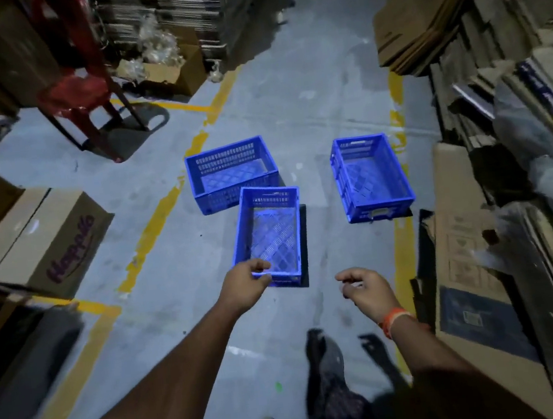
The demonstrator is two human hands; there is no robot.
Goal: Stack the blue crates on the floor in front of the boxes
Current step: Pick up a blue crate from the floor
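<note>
Three empty blue crates stand on the grey floor. The nearest crate (271, 235) lies lengthwise in the middle. Behind it, touching its far end, sits a second crate (231, 174). The third crate (371, 177) stands apart on the right, close to the cardboard. My left hand (244, 283) curls its fingers over the near rim of the nearest crate at its left corner. My right hand (367, 288) hovers to the right of that crate, fingers loosely curled, holding nothing. An orange band is on that wrist.
Brown cardboard boxes (35, 240) line the left side. Flattened cardboard (498, 115) is stacked along the right. A red plastic chair (78, 83) stands at the back left. Yellow floor lines (154, 233) border the aisle. My foot (327, 362) is below the hands.
</note>
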